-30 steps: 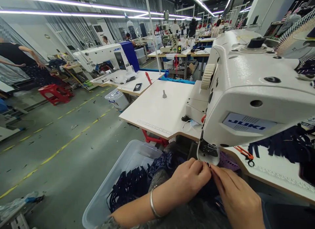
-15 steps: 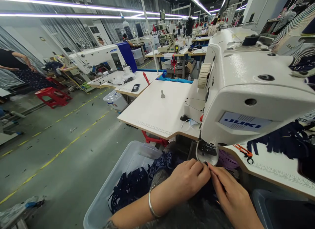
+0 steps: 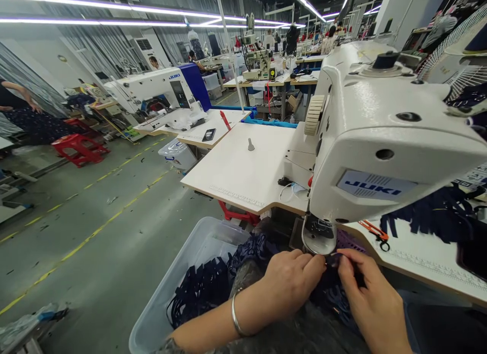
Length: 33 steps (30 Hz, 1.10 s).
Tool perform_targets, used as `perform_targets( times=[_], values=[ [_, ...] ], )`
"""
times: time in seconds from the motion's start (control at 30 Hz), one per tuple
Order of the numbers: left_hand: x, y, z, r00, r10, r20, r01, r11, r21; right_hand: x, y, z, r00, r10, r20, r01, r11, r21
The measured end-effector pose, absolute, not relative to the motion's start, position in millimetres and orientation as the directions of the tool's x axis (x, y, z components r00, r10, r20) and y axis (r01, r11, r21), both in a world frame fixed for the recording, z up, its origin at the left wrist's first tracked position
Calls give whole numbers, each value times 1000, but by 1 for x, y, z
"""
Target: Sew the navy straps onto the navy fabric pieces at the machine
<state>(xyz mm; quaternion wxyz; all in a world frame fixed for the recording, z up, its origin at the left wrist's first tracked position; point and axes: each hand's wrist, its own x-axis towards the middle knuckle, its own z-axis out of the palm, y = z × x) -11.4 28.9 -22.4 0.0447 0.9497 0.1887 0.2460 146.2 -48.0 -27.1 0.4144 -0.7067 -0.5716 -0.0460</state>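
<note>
At the front of the white sewing machine (image 3: 395, 156), both hands are close together below the clear guard (image 3: 319, 242). My left hand (image 3: 291, 283), with a silver bangle on the wrist, has its fingers closed at one end of a navy fabric strip (image 3: 333, 259). The other end is pinched between thumb and finger of my right hand (image 3: 375, 298). More navy strips (image 3: 338, 299) hang below, between the hands. Whatever lies inside the left fingers is hidden.
A clear plastic bin (image 3: 163, 288) with navy strips stands on the left. Orange-handled snips (image 3: 375, 233) and a navy strip pile (image 3: 429, 212) lie on the right of the table. A metal piece (image 3: 250, 144) rests on the left tabletop (image 3: 228, 166).
My right hand has moved right, away from the left one, and a short length of navy strip now shows between them. My left hand has barely moved.
</note>
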Motion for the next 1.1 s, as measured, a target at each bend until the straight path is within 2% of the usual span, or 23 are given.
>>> perform_targets(
  times=[0.07, 0.2, 0.27, 0.4, 0.5, 0.57, 0.6, 0.67, 0.73, 0.8, 0.87, 0.97, 1.0, 1.1],
  values=[
    [-11, 27, -26, 796, 379, 472, 322, -925, 201, 147, -49, -30, 398, 751, 526, 823, -39, -567],
    [-15, 31, -25, 815, 380, 437, 294, -922, 252, 155, -52, -34, 342, 817, 463, 779, 29, -626],
    [-18, 36, -19, 831, 385, 402, 284, -914, 290, 159, -54, -34, 264, 860, 436, 766, 88, -637],
    [-22, 44, -4, 866, 404, 294, 304, -893, 331, 164, -59, -39, -41, 898, 437, 809, 286, -513],
    [-22, 47, 0, 897, 392, 206, 314, -890, 330, 164, -61, -47, -69, 900, 429, 795, 310, -522],
    [-22, 50, -5, 897, 407, 172, 339, -884, 321, 165, -61, -52, 15, 907, 421, 768, 259, -586],
    [-22, 51, -9, 876, 452, 168, 384, -864, 324, 167, -60, -54, 68, 918, 391, 743, 215, -634],
    [-23, 54, -19, 786, 598, 157, 518, -776, 360, 171, -58, -61, 173, 954, 245, 657, 73, -750],
    [-25, 54, -29, 691, 712, 128, 613, -670, 419, 174, -56, -68, 264, 964, 17, 516, -126, -847],
    [-26, 52, -36, 701, 707, 88, 594, -648, 477, 173, -54, -78, 326, 928, -180, 345, -295, -891],
    [-25, 47, -41, 766, 642, 35, 473, -600, 645, 167, -54, -87, 361, 886, -291, 184, -374, -909],
    [-18, 42, -46, 768, 640, -34, 337, -358, 871, 156, -55, -96, 401, 846, -350, 31, -394, -918],
    [-16, 41, -48, 746, 664, -54, 330, -298, 896, 153, -56, -97, 413, 839, -353, 10, -392, -920],
    [-12, 40, -51, 703, 709, -61, 352, -272, 896, 151, -57, -95, 418, 849, -322, 34, -369, -929]
  ],
)
